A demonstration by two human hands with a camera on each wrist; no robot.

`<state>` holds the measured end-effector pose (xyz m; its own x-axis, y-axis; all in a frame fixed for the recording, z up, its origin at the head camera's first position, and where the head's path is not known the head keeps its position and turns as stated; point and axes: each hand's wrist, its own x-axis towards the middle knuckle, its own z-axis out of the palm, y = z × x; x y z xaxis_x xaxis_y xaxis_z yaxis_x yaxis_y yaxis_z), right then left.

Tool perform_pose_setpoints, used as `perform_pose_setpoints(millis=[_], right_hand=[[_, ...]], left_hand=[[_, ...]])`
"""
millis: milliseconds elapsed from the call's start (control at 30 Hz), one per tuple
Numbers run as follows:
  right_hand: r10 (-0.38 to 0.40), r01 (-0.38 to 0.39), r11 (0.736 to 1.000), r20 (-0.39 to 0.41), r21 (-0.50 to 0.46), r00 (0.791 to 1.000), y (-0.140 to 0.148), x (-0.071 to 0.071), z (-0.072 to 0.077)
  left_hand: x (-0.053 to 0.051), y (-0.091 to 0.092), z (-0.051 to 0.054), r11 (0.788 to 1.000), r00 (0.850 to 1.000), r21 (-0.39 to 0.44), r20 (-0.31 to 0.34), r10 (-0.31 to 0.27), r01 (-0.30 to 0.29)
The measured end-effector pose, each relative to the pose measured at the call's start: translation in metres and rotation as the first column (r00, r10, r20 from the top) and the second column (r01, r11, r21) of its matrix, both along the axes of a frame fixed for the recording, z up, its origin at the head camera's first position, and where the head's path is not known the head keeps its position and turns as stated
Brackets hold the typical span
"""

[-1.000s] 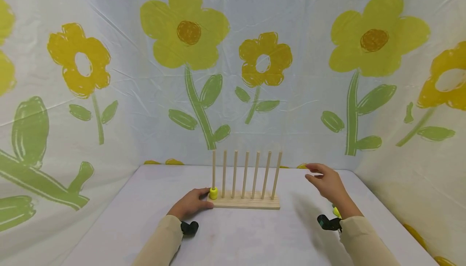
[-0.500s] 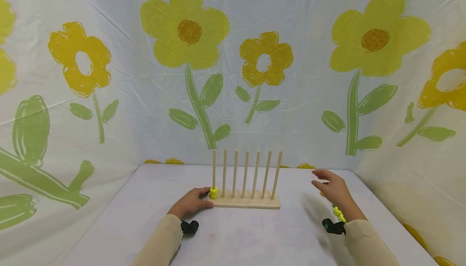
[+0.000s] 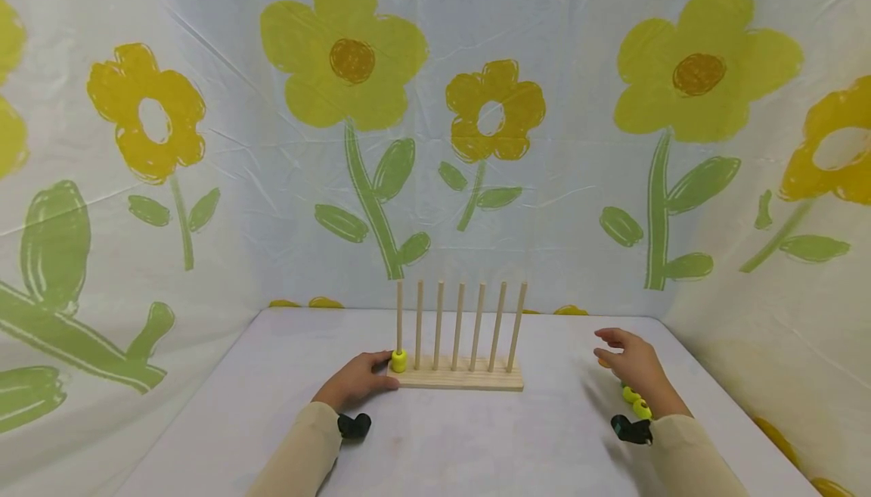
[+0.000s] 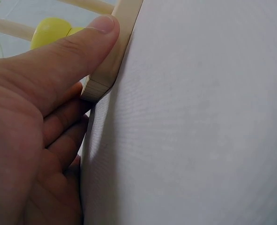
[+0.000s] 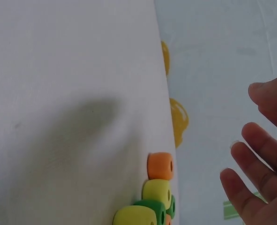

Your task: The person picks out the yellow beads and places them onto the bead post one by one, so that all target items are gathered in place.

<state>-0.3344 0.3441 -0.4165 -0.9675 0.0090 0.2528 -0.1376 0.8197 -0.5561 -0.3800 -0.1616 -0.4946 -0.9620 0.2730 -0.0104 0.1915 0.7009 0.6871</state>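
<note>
- Left hand (image 3: pixel 355 381) gripped the left end of the 7-peg rack (image 3: pixel 469 381) on the table (image 3: pixel 469 448).
- Its leftmost peg (image 3: pixel 399 319) bore at least 1 yellow bead (image 3: pixel 398 361).
- Right hand (image 3: pixel 636 367) hovered, fingers apart, near loose beads (image 5: pixel 156 191).

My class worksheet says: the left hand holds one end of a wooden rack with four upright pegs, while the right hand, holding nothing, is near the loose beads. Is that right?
No: the head view shows seven pegs on the wooden rack, not four. The rest stands: the left hand holds one end, and the empty right hand is near the loose beads.
</note>
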Motion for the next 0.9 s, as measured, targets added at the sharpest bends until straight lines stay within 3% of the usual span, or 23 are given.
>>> perform_pose_setpoints(millis=[300, 533, 900], right_hand=[[-0.014, 0.012, 0.999, 0.043, 0.046, 0.999, 0.011, 0.0, -0.011], [-0.054, 0.043, 0.996, 0.156, 0.073, 0.986, 0.014, -0.003, -0.015], [-0.086, 0.072, 0.994, 0.207, 0.078, 0.975, 0.017, -0.006, -0.022]], left_hand=[[0.002, 0.0, 0.001, 1.0, 1.0, 0.004, -0.004, -0.007, 0.007], [0.001, -0.001, 0.002, 1.0, 1.0, -0.01, -0.019, -0.019, 0.019], [0.002, 0.0, 0.002, 1.0, 1.0, -0.002, -0.011, -0.01, 0.01]])
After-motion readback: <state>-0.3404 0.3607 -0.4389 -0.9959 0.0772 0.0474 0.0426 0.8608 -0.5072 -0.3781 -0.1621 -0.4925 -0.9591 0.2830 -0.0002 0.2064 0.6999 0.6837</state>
